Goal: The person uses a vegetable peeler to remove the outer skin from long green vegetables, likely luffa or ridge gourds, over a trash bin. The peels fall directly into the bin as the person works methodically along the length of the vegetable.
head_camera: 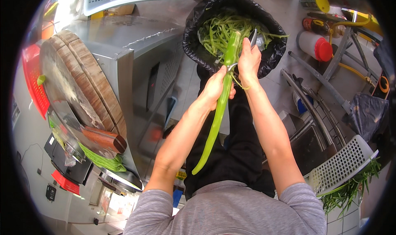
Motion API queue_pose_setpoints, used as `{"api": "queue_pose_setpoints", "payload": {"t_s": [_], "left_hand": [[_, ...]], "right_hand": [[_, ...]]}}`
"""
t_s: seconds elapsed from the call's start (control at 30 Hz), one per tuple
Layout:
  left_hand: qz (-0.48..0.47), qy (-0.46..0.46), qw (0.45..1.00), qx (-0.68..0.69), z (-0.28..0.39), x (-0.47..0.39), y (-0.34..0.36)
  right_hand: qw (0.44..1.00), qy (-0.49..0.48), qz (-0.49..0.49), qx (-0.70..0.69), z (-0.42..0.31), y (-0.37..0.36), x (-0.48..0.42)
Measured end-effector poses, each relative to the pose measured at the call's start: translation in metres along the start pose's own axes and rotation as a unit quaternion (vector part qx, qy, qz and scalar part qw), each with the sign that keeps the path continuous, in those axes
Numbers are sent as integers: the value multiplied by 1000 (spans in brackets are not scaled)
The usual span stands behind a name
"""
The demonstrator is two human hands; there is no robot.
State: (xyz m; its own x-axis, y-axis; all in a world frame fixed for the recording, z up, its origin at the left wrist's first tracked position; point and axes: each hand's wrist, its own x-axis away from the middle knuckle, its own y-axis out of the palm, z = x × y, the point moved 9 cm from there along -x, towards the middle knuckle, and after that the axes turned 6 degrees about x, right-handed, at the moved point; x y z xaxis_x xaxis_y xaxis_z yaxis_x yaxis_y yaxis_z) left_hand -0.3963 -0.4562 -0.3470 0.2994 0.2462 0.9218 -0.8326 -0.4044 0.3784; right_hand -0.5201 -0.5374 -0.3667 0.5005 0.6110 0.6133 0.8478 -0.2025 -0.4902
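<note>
A long green stem vegetable [218, 120], pale and stripped on its surface, slants from over the bin down past my lap. My left hand [216, 88] is closed around its middle. In my right hand [249, 60] is a metal peeler [253, 38], whose head rests against or close to the stem just above my left hand. A thin green strip hangs beside my right wrist. Beneath the stem's upper end, green peelings [213, 33] fill part of a bin lined with a black plastic bag [272, 57].
At left, a cleaver [102, 137] lies on a thick round wooden chopping block [68, 80] atop a steel cabinet [123, 33]. A light blue basket [139, 1] is above. Right are a red-lidded container [314, 46], metal stand legs [337, 54] and a white basket [343, 165] beside leafy greens [352, 187].
</note>
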Motion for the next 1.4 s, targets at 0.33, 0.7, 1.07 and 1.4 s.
{"api": "queue_pose_setpoints", "payload": {"t_s": [0.33,0.7,1.07,1.4], "left_hand": [[-138,-67,987,41,-14,43,14],[-63,-91,992,67,-25,72,-31],[-28,-47,997,56,-22,75,-64],[-19,140,989,-40,27,34,-44]], "right_hand": [[995,28,78,53,17,-6,-53],[992,128,18,0,38,-14,-103],[945,-168,276,53,-48,-100,-83],[965,-234,122,-4,-37,-60,-44]]}}
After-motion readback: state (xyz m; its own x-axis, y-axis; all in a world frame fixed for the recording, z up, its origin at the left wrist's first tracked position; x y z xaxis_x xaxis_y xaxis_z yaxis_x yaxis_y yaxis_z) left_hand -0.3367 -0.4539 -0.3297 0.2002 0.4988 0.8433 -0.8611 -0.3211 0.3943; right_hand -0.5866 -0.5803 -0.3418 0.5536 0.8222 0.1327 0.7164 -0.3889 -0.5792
